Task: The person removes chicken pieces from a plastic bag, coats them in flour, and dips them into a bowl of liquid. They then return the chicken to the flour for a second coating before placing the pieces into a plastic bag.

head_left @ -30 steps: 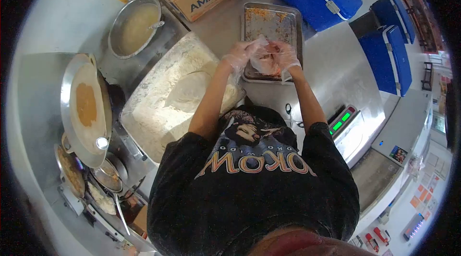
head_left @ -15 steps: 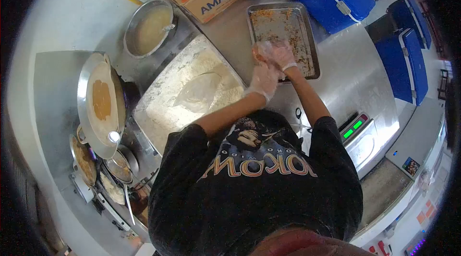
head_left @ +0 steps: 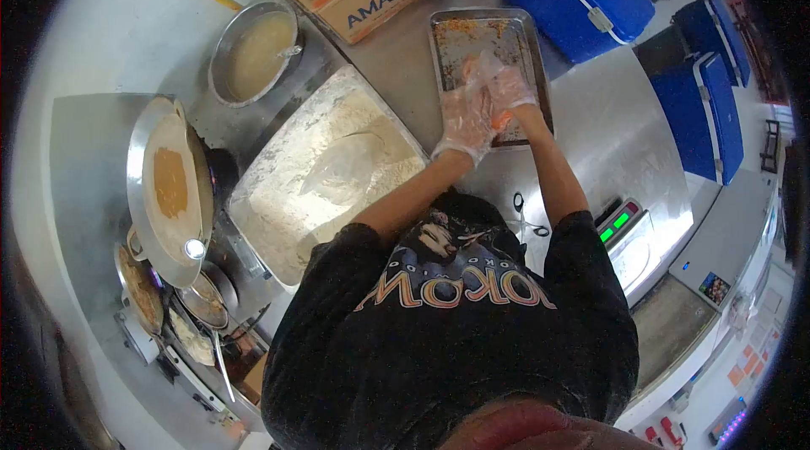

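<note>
1. My left hand (head_left: 466,118) and right hand (head_left: 508,89), both in loose clear plastic gloves, are pressed together around an orange-red piece (head_left: 501,121). The gloves hide how far my fingers curl and which hand bears the piece; I cannot tell.
2. The piece shows between my hands, above the near half of the metal tray (head_left: 546,87); orange crumbs lie towards its far edge.
3. I judge that even, gentle pressure from both palms suits it; squeezing harder on one side could tear it or let it slip.
4. The baggy plastic could bunch between palm and piece, so I want it smooth there.
5. Working low, inside the tray's edges, would catch drips, away from the flour tub (head_left: 278,197) and scissors (head_left: 520,212).
</note>
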Demonstrator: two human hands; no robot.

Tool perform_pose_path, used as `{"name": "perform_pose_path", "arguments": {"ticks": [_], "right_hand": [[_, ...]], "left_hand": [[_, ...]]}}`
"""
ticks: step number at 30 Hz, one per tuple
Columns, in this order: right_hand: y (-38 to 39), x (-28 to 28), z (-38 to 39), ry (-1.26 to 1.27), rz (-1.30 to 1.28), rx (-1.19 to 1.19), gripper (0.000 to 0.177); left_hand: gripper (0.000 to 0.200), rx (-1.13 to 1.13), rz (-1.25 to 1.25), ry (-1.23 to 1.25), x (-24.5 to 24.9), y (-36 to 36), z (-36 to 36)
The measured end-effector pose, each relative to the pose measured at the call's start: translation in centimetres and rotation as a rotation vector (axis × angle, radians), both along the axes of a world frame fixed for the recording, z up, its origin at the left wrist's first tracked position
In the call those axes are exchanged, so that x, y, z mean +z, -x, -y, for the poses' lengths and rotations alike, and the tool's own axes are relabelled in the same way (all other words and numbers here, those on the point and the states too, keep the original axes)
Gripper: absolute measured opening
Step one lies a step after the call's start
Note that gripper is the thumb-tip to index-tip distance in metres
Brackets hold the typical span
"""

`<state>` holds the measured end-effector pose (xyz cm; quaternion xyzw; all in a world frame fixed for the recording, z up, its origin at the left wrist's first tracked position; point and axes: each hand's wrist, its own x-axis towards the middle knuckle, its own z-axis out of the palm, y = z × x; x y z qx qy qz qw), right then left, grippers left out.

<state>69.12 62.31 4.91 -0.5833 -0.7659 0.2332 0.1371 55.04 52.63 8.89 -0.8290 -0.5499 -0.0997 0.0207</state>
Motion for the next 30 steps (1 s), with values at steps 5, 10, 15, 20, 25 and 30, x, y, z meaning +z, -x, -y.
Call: {"name": "perform_pose_path", "arguments": {"ticks": [5, 10, 15, 20, 25, 30], "right_hand": [[0.8, 5.5, 0.8, 0.038, 0.078, -0.118, 0.031], [-1.8, -4.7, -4.7, -0.058, 0.344, -0.066, 0.033], [-1.5, 1.7, -6.1, 0.175, 0.316, -0.263, 0.033], [-0.7, 0.5, -6.7, 0.124, 0.413, -0.257, 0.030], [1.3, 7.5, -1.7, -0.007, -0.115, 0.025, 0.027], [4.0, 3.9, 2.0, -0.148, -0.289, 0.563, 0.030]], "left_hand": [[0.048, -0.059, 0.005, 0.343, 1.9, 0.8, -2.7], [0.038, -0.157, 0.119, 0.424, 0.5, 0.5, -6.3], [0.042, -0.205, 0.224, 0.238, 3.2, 1.2, -6.1], [0.048, -0.202, 0.072, 0.425, 6.2, 3.6, -6.2], [0.035, -0.307, 0.162, 0.203, 0.2, 8.0, -6.8], [0.027, -0.366, 0.492, 0.266, -4.6, 9.1, -6.7]]}}
